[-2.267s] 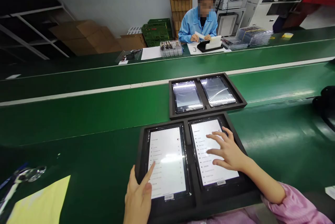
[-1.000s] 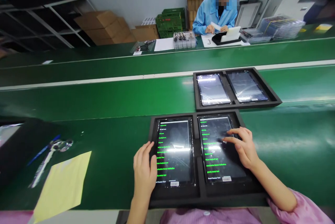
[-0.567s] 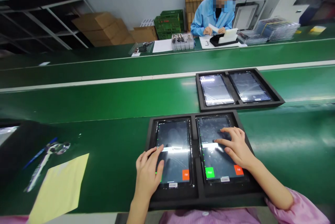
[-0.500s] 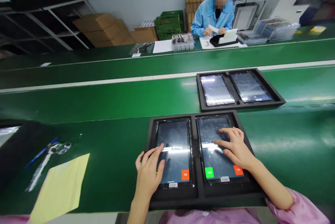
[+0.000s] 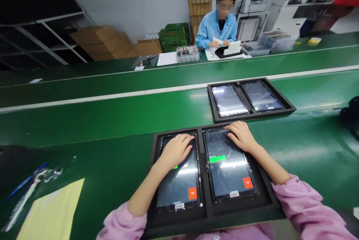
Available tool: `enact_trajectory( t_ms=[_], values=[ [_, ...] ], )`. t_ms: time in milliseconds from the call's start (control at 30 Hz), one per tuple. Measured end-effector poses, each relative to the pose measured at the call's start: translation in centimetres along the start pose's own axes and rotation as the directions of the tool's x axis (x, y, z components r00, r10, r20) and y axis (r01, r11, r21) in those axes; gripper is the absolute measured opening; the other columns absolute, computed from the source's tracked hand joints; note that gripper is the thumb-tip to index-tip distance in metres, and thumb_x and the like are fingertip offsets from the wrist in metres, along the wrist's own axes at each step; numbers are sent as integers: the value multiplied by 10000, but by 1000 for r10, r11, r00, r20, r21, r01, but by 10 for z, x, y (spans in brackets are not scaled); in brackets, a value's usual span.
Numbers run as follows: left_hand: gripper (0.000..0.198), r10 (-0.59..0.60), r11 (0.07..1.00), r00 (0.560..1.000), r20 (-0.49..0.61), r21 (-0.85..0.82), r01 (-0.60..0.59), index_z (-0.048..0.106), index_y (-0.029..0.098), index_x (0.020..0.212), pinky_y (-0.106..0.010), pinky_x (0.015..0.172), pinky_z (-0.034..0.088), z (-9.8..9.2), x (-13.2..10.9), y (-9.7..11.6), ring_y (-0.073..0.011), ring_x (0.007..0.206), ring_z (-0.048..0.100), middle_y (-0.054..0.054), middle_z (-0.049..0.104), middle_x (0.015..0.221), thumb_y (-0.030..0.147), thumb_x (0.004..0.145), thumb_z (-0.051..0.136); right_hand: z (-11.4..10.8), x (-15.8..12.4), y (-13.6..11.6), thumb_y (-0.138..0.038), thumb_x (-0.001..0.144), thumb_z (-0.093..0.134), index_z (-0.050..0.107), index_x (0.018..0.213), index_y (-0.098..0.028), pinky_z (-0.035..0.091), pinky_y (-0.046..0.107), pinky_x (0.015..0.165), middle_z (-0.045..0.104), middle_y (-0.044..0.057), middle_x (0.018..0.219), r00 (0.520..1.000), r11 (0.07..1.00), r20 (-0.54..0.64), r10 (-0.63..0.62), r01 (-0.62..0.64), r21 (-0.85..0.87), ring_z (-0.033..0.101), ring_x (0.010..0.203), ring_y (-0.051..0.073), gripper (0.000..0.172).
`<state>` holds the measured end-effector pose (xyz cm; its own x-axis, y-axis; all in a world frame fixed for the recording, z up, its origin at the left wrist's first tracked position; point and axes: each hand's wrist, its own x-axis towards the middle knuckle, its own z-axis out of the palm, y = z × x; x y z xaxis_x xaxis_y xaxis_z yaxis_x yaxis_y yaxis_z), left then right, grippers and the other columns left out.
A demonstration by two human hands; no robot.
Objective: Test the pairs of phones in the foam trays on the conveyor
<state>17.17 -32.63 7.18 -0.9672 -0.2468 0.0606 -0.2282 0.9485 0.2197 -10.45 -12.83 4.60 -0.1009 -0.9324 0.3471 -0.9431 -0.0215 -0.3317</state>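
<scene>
Two tablets lie side by side in a black foam tray (image 5: 206, 199) right in front of me. Over the upper part of the left tablet (image 5: 176, 189) is my left hand (image 5: 177, 150), its fingers stretched toward the top right corner. It covers part of a green bar on that screen. At the top edge of the right tablet (image 5: 227, 174) rests my right hand (image 5: 240, 135), fingers extended and holding nothing. A green bar shows on the right screen, and both screens have a red "Fail" square near the bottom. Whether the fingertips touch the glass is hard to tell.
A second black tray (image 5: 252, 115) with two tablets sits beyond, on the green belt. To the left are a yellow sheet (image 5: 52, 210), a blue pen (image 5: 25, 184) and a white strap-like item (image 5: 24, 202). Across the line, a person in blue (image 5: 215, 28) works at a bench.
Both hands have moved up from mid-screen to the tablets' upper ends. The right screen's bar turned from white to green, and its green square is gone. The camera view has shifted slightly.
</scene>
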Motion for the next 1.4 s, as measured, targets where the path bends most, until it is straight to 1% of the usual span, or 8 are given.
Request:
enact_trajectory(
  t_ms=[333, 467, 667, 833, 967, 1100, 1267, 1400],
  values=[
    [534, 191, 960, 979, -75, 223, -170, 354, 158, 1500, -471, 1070, 417, 25, -1, 1, -308, 1244, 547, -129, 554, 1381, 339, 1003, 430, 6, -4, -8, -292, 996, 462, 569, 1217, -117, 368, 428, 945, 624, 145, 1155, 995, 996, 70, -73, 76, -45, 542, 1057, 273, 301],
    [348, 228, 966, 951, -210, 172, -193, 538, 156, 1308, -345, 823, 499, 17, -1, 5, -192, 827, 657, -79, 689, 1012, 259, 1016, 379, 3, -5, -6, -327, 1033, 399, 595, 1099, -132, 399, 378, 814, 640, 104, 964, 990, 988, 31, -139, 137, 68, 558, 882, 242, 285],
    [254, 202, 968, 953, -228, 195, -159, 549, 149, 906, -530, 1037, 429, 20, 1, -1, -345, 1234, 547, -180, 580, 1301, 366, 993, 450, 3, -2, -8, -323, 1017, 409, 549, 1229, -107, 365, 437, 948, 592, 158, 1235, 998, 998, 9, -58, 58, 9, 489, 1160, 293, 334],
    [253, 259, 962, 949, -178, 139, -237, 512, 176, 856, -420, 966, 474, 18, 1, -1, -243, 1003, 646, -102, 668, 1054, 356, 1010, 423, 0, -4, -6, -371, 1033, 388, 593, 1018, -152, 390, 403, 871, 652, 103, 989, 994, 982, 35, -104, 97, 159, 574, 906, 236, 300],
    [324, 173, 983, 948, -268, 104, -150, 529, 185, 813, -339, 761, 442, 12, 0, 0, -163, 655, 578, -8, 612, 735, 305, 1035, 327, -2, -6, -4, -348, 1058, 291, 603, 910, -174, 362, 394, 844, 642, 58, 875, 991, 973, -133, -11, 42, 228, 565, 824, 210, 387],
    [384, 30, 996, 951, -307, 89, -3, 628, 185, 871, -372, 813, 392, 10, 0, -3, -190, 784, 598, -39, 640, 826, 327, 1035, 311, 3, -8, -2, -287, 1015, 347, 694, 817, -195, 320, 431, 906, 637, 68, 989, 952, 980, -234, 197, -181, 88, 554, 958, 234, 410],
    [443, -109, 991, 964, -241, 44, 123, 709, 218, 948, -394, 785, 371, 9, -2, -6, -197, 765, 584, -48, 620, 826, 353, 1024, 294, 8, -9, -1, -255, 948, 419, 740, 781, -216, 282, 477, 971, 577, 83, 1155, 964, 980, -191, 187, -196, -28, 508, 1099, 274, 363],
    [460, -176, 984, 956, -233, -45, 171, 631, 183, 877, -412, 826, 415, -5, 0, -10, -232, 878, 583, -83, 621, 948, 399, 1025, 253, 6, -5, -2, -236, 981, 401, 713, 889, -180, 371, 420, 870, 567, 105, 1024, 914, 915, -180, 364, -387, -113, 532, 981, 259, 330]
  ],
)
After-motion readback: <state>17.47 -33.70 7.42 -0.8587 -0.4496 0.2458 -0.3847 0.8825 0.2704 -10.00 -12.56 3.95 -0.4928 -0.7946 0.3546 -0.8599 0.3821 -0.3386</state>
